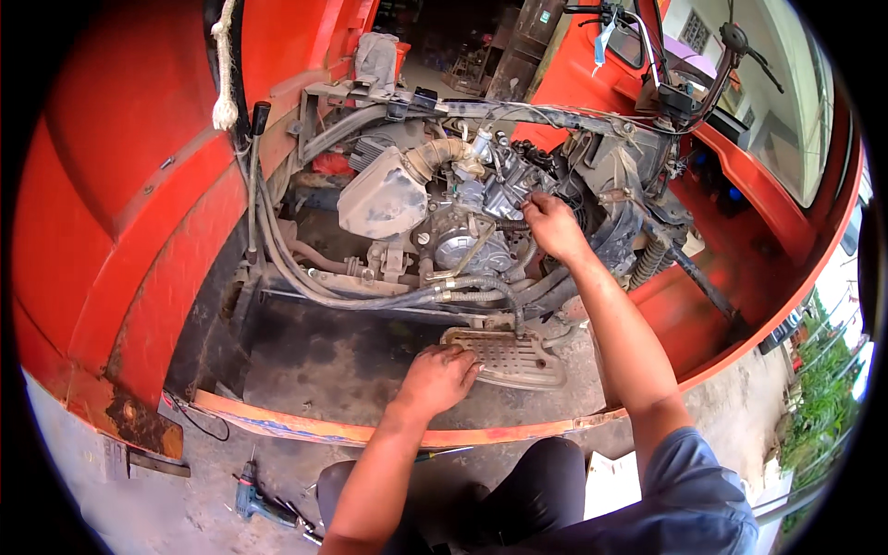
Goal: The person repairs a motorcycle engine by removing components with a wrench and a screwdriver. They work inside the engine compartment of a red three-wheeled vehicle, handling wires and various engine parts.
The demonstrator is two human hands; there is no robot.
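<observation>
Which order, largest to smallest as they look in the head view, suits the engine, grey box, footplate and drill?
1. Engine: clearly the largest.
2. Grey box and footplate: too alike to rank, with a hand covering part of the footplate.
3. Drill: smallest.

Sits uncovered as a grimy, silver-grey engine (470, 252). Lies lower and nearer as a dusty, perforated, round-ended metal footplate (514, 357).
</observation>
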